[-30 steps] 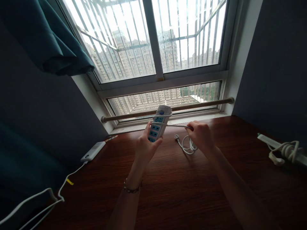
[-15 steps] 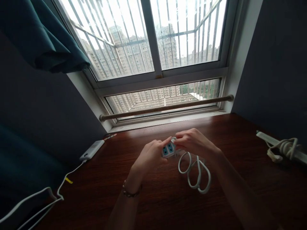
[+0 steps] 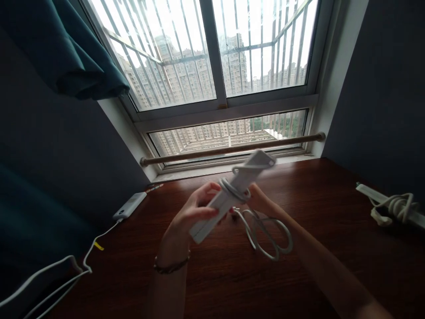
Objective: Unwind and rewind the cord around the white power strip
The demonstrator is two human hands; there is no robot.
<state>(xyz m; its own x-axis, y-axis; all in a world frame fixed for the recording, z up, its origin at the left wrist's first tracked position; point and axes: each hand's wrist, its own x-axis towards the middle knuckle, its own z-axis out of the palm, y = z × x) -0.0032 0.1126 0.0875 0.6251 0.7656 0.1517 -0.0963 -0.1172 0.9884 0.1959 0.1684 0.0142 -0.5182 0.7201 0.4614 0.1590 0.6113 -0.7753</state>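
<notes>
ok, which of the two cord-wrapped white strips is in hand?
The middle strip, held by the left hand; the far-right strip lies untouched, near the picture's edge.

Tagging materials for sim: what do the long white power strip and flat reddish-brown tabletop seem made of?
Power strip: probably hard plastic, seemingly matte; smooth, uniform, straight edges, though blurred.
Tabletop: wood or wood-look laminate, satin; streaky grain, soft sheen.

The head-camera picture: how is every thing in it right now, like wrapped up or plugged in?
White plastic power strip: held up, tilted.
Its white cord: partly wrapped around it, partly loosely looped.
White rectangular box: white cable plugged in.
Long white bar: wrapped in pale cord.
Teal fabric curtain: hanging in folds.
Left hand: gripping the strip.
Right hand: partly hidden.
</notes>
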